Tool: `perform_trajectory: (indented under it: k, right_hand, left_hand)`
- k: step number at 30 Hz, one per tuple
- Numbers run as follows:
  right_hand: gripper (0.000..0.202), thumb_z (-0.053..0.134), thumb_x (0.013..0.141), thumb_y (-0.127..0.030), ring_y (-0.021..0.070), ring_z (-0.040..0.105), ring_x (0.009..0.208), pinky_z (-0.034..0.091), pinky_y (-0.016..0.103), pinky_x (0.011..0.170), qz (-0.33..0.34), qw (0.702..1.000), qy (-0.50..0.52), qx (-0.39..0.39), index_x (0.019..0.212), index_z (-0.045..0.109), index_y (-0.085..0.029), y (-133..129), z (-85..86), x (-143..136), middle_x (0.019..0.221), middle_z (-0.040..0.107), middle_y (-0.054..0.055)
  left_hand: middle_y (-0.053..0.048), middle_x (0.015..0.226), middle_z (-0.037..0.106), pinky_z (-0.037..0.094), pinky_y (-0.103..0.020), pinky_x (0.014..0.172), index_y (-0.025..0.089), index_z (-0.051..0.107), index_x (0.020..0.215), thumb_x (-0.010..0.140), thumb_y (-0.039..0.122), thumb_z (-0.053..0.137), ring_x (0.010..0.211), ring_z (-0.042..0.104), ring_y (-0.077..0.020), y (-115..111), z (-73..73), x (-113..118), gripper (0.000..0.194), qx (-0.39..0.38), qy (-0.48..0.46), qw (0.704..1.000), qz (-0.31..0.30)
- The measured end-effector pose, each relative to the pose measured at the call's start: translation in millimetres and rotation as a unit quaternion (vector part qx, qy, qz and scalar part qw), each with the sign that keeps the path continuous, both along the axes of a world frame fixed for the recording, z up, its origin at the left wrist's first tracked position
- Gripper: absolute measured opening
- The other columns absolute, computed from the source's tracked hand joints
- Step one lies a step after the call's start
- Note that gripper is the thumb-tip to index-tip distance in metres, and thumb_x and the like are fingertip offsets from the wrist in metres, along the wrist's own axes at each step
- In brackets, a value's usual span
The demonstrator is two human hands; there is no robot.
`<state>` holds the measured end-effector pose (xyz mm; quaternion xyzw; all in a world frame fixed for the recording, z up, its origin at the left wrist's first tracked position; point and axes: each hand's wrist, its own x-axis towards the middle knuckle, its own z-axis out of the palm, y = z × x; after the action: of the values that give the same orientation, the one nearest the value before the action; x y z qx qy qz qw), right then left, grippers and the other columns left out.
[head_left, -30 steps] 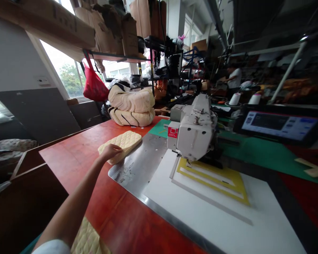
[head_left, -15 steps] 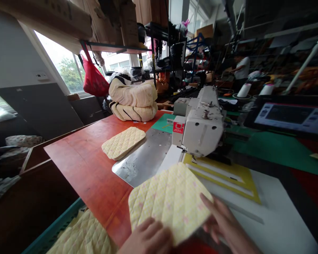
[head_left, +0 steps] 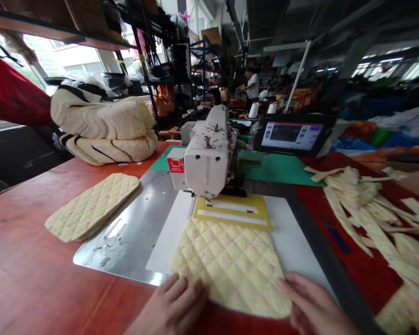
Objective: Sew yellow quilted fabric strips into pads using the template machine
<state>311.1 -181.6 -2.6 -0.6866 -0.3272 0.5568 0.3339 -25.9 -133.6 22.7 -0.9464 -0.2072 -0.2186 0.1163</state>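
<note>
A pale yellow quilted fabric panel [head_left: 230, 265] lies in front of the sewing machine head [head_left: 207, 158], its far edge against the yellow slotted template [head_left: 233, 211] on the white plate. My left hand [head_left: 176, 300] grips the panel's near left corner, with the fingers bent over its edge. At the right edge, my right hand [head_left: 309, 300] pinches the panel between thumb and fingers; some fingertips are hidden beneath it. To the left, a stack of similar quilted panels [head_left: 94, 204] rests partly on the metal plate [head_left: 125, 232].
Bundled cream fabric pieces [head_left: 104, 125] sit at the back left of the red table [head_left: 28, 218]. Loose yellow strips [head_left: 363, 200] and a blue tool [head_left: 337, 235] lie at right. A lit control screen [head_left: 289, 135] stands behind them. Another person [head_left: 252, 86] is far back.
The view has swung right. The quilted panel, tilted up in my hands before, now lies flatter and up against the yellow template. Both hands have come along with it.
</note>
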Motion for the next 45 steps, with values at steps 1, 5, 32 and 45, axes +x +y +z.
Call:
perform_trajectory:
  k: [1, 5, 32, 45]
  right_hand:
    - [0.071, 0.070, 0.069, -0.072, 0.0121, 0.061, 0.055, 0.047, 0.017, 0.047, -0.015, 0.999, -0.012, 0.030, 0.108, 0.064, -0.013, 9, 0.0, 2, 0.079, 0.067, 0.009]
    - [0.067, 0.078, 0.065, -0.061, 0.0150, 0.065, 0.064, 0.054, 0.021, 0.057, -0.041, 0.989, -0.014, 0.140, 0.106, 0.064, -0.009, 53, -0.5, 7, 0.085, 0.068, 0.012]
    - [0.066, 0.072, 0.069, -0.066, 0.0156, 0.068, 0.077, 0.054, 0.021, 0.063, -0.081, 0.932, -0.263, 0.234, 0.107, 0.062, -0.013, 97, -18.8, 26, 0.097, 0.069, 0.011]
    - [0.063, 0.070, 0.075, -0.064, 0.0154, 0.068, 0.081, 0.055, 0.019, 0.064, -0.062, 0.927, -0.277, 0.244, 0.110, 0.062, -0.013, 93, -26.7, 32, 0.101, 0.069, 0.012]
  left_hand:
    - [-0.013, 0.104, 0.071, 0.055, -0.036, 0.061, 0.008, 0.065, 0.122, 0.104, 0.015, 0.037, 0.076, 0.064, -0.0208, 12, -1.5, 6, 0.034, -0.009, -0.004, 1.000, -0.005]
    - [-0.014, 0.108, 0.067, 0.056, -0.040, 0.071, 0.008, 0.061, 0.120, 0.104, 0.018, 0.040, 0.088, 0.062, -0.0249, 57, -10.2, 23, 0.028, -0.057, -0.020, 0.998, 0.033]
    - [-0.007, 0.131, 0.066, 0.049, -0.040, 0.099, 0.020, 0.064, 0.131, 0.106, 0.024, 0.044, 0.120, 0.057, -0.0234, 101, -20.1, 11, 0.032, -0.222, -0.127, 0.958, 0.130]
    - [-0.009, 0.105, 0.062, 0.051, -0.033, 0.085, 0.016, 0.065, 0.107, 0.105, 0.015, 0.040, 0.098, 0.059, -0.0202, 100, -17.3, 6, 0.024, -0.182, -0.059, 0.974, 0.121]
